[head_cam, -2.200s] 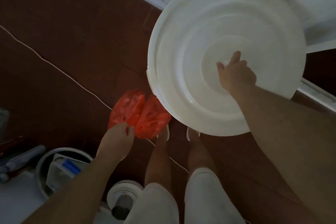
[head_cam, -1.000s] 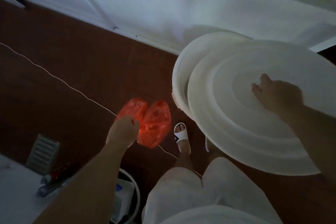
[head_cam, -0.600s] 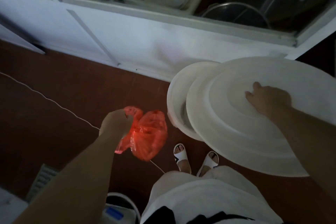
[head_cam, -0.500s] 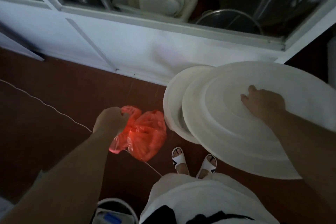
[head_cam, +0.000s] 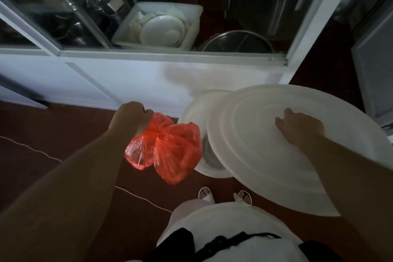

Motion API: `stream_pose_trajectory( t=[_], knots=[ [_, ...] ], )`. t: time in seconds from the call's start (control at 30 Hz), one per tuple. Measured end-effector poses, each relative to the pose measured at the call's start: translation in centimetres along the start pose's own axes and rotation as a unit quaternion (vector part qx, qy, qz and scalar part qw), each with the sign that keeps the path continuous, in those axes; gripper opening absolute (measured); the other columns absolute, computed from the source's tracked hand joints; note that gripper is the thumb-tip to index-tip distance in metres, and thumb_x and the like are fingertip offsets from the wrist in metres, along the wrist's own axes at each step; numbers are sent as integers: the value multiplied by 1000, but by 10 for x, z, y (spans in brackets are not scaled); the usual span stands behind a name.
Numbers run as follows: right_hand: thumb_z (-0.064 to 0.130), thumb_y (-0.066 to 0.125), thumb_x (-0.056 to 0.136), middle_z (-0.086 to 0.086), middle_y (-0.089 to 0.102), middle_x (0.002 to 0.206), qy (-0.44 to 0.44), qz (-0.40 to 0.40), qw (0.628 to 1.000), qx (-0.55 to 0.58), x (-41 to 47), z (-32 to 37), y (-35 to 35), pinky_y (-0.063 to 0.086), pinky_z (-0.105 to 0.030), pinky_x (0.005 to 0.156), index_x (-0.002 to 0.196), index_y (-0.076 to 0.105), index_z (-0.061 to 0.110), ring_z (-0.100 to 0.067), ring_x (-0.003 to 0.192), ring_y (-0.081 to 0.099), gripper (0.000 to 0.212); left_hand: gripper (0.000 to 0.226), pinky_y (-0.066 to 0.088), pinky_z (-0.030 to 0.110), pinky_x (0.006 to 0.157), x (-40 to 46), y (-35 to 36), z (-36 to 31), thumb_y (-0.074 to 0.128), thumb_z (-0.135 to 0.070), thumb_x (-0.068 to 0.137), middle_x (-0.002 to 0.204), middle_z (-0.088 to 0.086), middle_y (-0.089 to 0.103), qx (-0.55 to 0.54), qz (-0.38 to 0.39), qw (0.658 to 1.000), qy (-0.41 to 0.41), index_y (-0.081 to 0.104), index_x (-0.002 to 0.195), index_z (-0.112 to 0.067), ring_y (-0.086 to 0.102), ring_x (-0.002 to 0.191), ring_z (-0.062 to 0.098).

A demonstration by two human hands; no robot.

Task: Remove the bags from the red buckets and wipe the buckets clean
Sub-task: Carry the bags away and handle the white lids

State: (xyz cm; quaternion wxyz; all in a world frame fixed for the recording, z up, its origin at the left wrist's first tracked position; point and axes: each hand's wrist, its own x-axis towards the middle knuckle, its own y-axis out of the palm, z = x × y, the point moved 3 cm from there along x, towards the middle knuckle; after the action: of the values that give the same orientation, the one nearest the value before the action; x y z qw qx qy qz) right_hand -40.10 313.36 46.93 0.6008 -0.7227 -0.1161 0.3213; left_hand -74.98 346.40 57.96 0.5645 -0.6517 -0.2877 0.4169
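Note:
Two tied red plastic bags [head_cam: 168, 151] hang from my left hand [head_cam: 131, 118], which is shut on their tops. They dangle just left of a big white bin [head_cam: 192, 117] on the floor. My right hand [head_cam: 299, 126] holds the bin's large round white lid [head_cam: 255, 155], lifted and shifted right so a crescent of the opening shows. No red bucket is in view.
A white low wall with a glass pane [head_cam: 127, 74] stands behind the bin; past it are a white tub of plates [head_cam: 161, 27] and steel pots [head_cam: 236, 42]. A thin white cord [head_cam: 138, 195] runs across the brown floor. My sandalled feet [head_cam: 223, 194] stand below the bin.
My right hand lifted the lid and slid it right, uncovering the bin's left side. My left hand raised the red bags and carried them right, toward the bin. The view tilted up.

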Motion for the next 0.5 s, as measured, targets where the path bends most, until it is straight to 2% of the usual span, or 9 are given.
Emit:
stream_pose_trajectory(
  t=[0.2, 0.33, 0.5],
  knots=[
    [57, 24, 102, -14, 65, 111, 66, 28, 997, 33, -14, -34, 8, 40, -40, 69, 131, 44, 21, -36, 97, 63, 50, 45, 42, 32, 58, 28, 13, -57, 48, -36, 98, 65, 9, 62, -2, 19, 997, 69, 61, 66, -8, 57, 63, 22],
    [58, 24, 102, -13, 65, 112, 119, 36, 991, 48, -26, -59, 22, 41, -43, 73, 132, 43, 22, -35, 97, 63, 51, 44, 33, 30, 53, 55, 35, -90, 49, -36, 98, 63, 6, 59, -30, 35, 992, 118, 59, 64, -10, 53, 60, 17],
    [57, 21, 102, -11, 60, 129, 182, 48, 981, 37, -55, -80, 40, 50, -52, 88, 143, 39, 26, -36, 110, 61, 55, 37, 33, 31, 56, 83, 73, -133, 47, -34, 100, 69, 1, 57, -39, 95, 980, 172, 54, 70, -13, 51, 65, 17]
  ],
)
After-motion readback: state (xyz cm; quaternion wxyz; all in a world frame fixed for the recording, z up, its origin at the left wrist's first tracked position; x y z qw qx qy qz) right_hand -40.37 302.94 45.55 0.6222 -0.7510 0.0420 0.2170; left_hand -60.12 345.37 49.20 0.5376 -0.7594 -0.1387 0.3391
